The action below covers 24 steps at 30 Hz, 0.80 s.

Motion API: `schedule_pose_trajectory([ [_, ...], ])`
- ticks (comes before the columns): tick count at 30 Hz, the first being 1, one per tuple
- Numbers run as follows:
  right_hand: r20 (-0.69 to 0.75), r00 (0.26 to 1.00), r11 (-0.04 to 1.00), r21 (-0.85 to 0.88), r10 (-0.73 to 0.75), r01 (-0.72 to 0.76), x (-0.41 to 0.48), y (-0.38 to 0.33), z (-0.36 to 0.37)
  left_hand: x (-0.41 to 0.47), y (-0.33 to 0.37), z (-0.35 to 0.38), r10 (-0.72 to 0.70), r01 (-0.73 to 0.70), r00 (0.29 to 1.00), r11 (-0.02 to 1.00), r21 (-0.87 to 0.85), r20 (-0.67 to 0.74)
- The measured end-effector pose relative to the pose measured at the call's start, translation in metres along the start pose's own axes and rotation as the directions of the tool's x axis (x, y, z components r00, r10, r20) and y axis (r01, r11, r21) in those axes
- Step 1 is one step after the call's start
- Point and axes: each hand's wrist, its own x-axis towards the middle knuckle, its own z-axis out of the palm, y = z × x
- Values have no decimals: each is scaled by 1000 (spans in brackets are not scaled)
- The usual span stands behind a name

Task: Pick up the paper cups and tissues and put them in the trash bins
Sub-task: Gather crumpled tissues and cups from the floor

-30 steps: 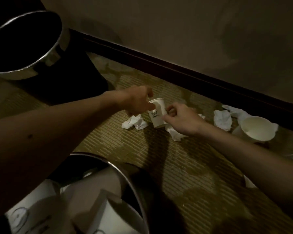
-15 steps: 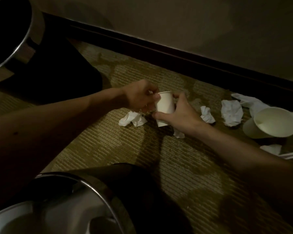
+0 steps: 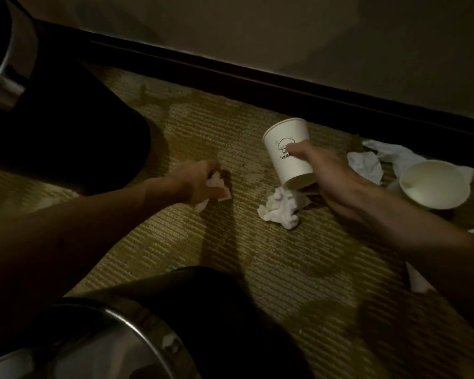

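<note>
Two bins are bracketing the litter: the steel-rimmed near bin (image 3: 126, 324) is sitting closest, within easy dropping range. Further out, the left hand (image 3: 195, 184) is closing on a soft crumpled tissue (image 3: 216, 188), while the right hand (image 3: 329, 181) is gripping a stiff printed paper cup (image 3: 288, 151), tilted (likely mid-lift) above another wad (image 3: 281, 207). Beyond, a second cup (image 3: 433, 187) is lying near the skirting, and the far bin (image 3: 0, 64) is standing at left.

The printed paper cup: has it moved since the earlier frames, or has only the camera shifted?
Yes. The printed paper cup has left the carpet; the right hand holds it tilted above the crumpled tissue, which earlier lay beside its base.
</note>
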Motion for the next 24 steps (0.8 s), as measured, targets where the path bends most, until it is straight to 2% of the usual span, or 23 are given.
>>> schedule_pose_trajectory([
  [4, -24, 1000, 996, 85, -14, 16, -4, -1, -16, -1, 17, 7, 76, -78, 989, 997, 7, 125],
  [6, -51, 998, 993, 116, -23, 28, -8, 0, -24, 0, 32, 5, 132, -129, 986, 991, -31, 103],
  [9, -90, 996, 986, 166, 14, 1, -12, 6, -36, 4, 56, 0, 180, -173, 984, 962, -212, 14],
  [13, -87, 992, 971, 228, 89, -67, -15, 21, -45, 9, 86, 11, 281, -241, 958, 891, -385, 50],
  [16, -62, 988, 947, 300, 138, -114, -18, 28, -48, 12, 98, 25, 322, -282, 944, 903, -323, 77],
  [19, -23, 983, 911, 381, 184, -161, -22, 34, -52, 10, 106, 35, 404, -338, 908, 863, -375, 112],
  [24, 60, 970, 836, 497, 236, -235, -30, 44, -53, 7, 117, 38, 366, -311, 925, 885, -347, 104],
])
